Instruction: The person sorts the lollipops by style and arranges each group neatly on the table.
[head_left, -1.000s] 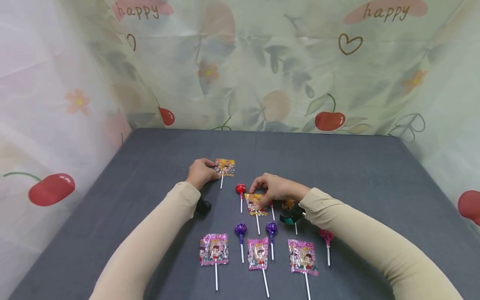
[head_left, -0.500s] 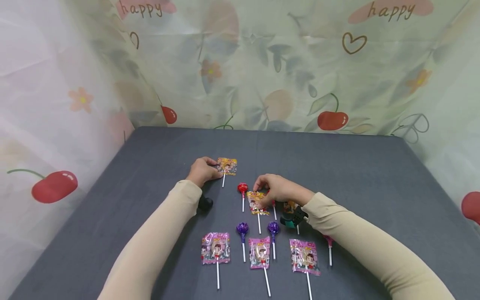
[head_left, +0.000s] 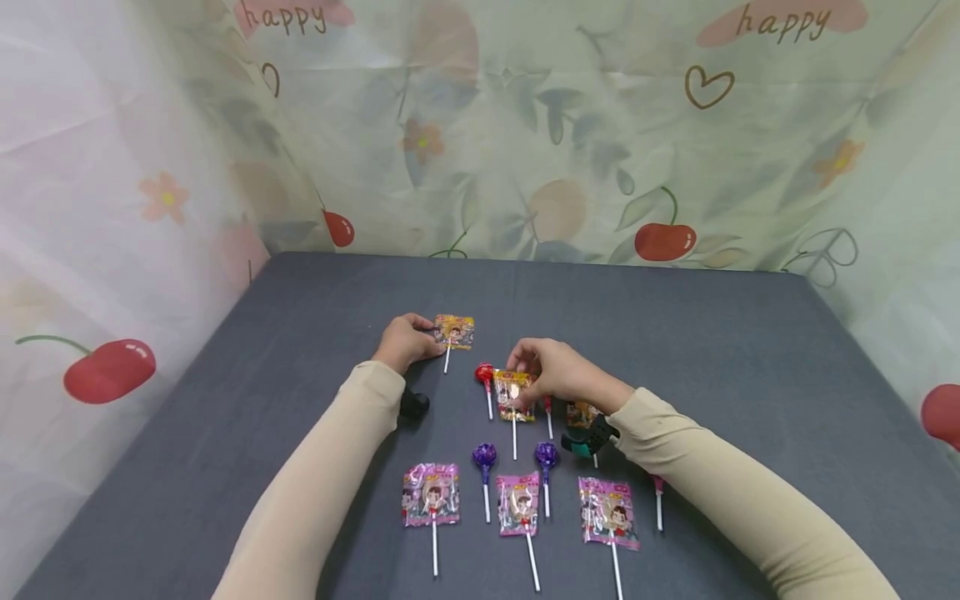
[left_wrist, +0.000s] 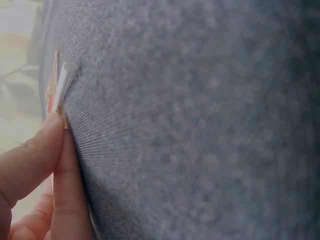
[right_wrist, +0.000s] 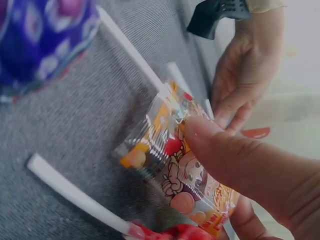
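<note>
At the far left of the group, my left hand (head_left: 405,342) pinches the edge of a flat lollipop in an orange wrapper (head_left: 454,331); the left wrist view shows its white stick (left_wrist: 62,86) past the thumb. My right hand (head_left: 561,372) holds a second orange-wrapped lollipop (head_left: 512,390) between thumb and fingers. In the right wrist view this lollipop (right_wrist: 172,165) is tilted, its wrapper under the thumb. Beside it lie two round red lollipops (head_left: 484,374), one partly hidden by the right hand. A third orange-wrapped lollipop (head_left: 581,414) is partly covered by the right wrist.
Two round purple lollipops (head_left: 484,455) lie nearer on the dark grey table (head_left: 675,333). In front are pink-wrapped flat lollipops (head_left: 431,493). A pink-red lollipop (head_left: 658,496) is mostly hidden by the right sleeve. A patterned cloth (head_left: 510,125) hangs behind the table.
My right hand has moved slightly away from me, and its orange-wrapped lollipop has shifted the same way. The near red lollipop's stick has tilted a little. My left hand stays put.
</note>
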